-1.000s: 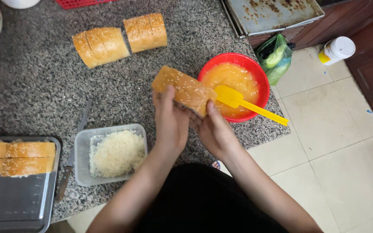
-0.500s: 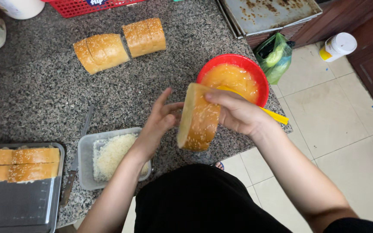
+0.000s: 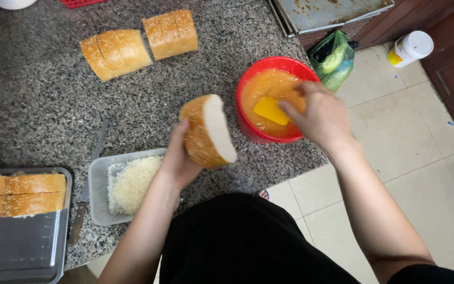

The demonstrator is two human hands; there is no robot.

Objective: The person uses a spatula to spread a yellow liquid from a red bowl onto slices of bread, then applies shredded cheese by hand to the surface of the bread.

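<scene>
Coating step: left hand (image 3: pixel 177 160) keeps a closed grip on the bread half (image 3: pixel 206 131), cut face up, right hand (image 3: pixel 319 113) gripping the yellow spatula (image 3: pixel 270 109) in the red bowl (image 3: pixel 248 84); next, likely lift batter across to the crumb.

I am reaching both arms forward from my body at six o'clock. My left forearm is angling up toward twelve o'clock, and my left hand (image 3: pixel 177 158) is curling upward with the fingers wrapping tight around what it is gripping, the thumb side facing one o'clock. My right arm is stretching from five o'clock toward eleven o'clock, the wrist bending down, and my right hand (image 3: pixel 319 115) is hanging palm down with fingertips pinching together at ten o'clock.
</scene>
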